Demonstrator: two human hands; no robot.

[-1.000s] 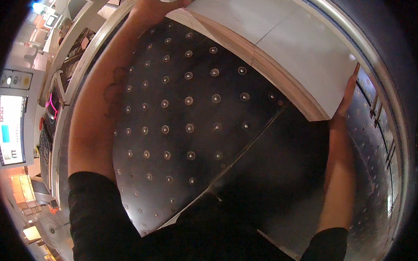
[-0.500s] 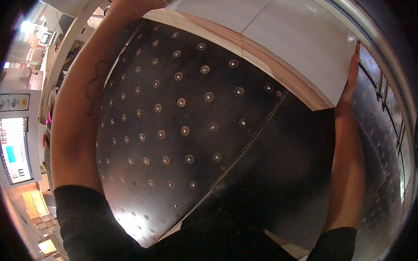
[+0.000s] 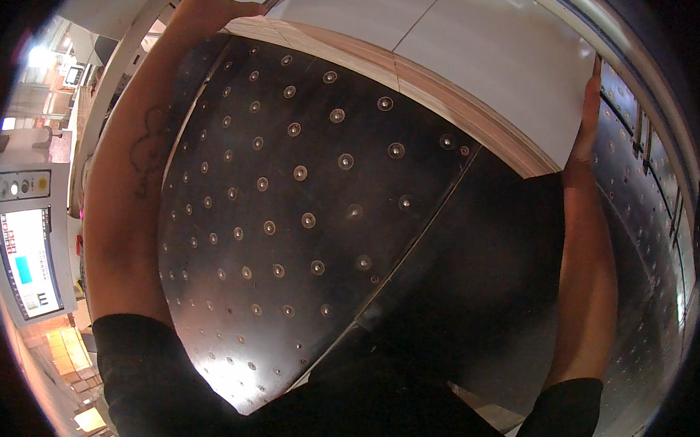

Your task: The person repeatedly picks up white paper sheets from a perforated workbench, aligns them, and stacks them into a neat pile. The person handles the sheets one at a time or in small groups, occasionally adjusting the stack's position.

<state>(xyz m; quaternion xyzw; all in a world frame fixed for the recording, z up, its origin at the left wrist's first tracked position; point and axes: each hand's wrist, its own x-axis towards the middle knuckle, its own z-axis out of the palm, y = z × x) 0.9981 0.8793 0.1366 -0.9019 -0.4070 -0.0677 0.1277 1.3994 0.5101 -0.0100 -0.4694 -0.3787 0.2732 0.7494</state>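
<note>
Across the far side lie white-topped boards with pale, layered wood edges, apparently stacked. A seam divides a left board (image 3: 346, 12) from a right board (image 3: 497, 77). My left hand (image 3: 205, 13) is at the far left end, its thumb spread from the fingers and reaching the board's corner; part of this hand is cut off by the picture's upper edge. Flat against the right board's end, my right hand (image 3: 586, 130) has its fingers stretched out along the edge. Both arms are extended around the black tabletop (image 3: 326, 241) in front of me.
Small metal balls in rings dot the tabletop, and a diagonal joint crosses it. A curved pale rail (image 3: 640, 71) runs behind the boards at right. On the left stand a lit screen (image 3: 28, 263) and a control panel with knobs (image 3: 21, 185).
The view has shifted slightly, so the screen sits lower and the boards a little higher. Both hands keep their places at the boards' ends.
</note>
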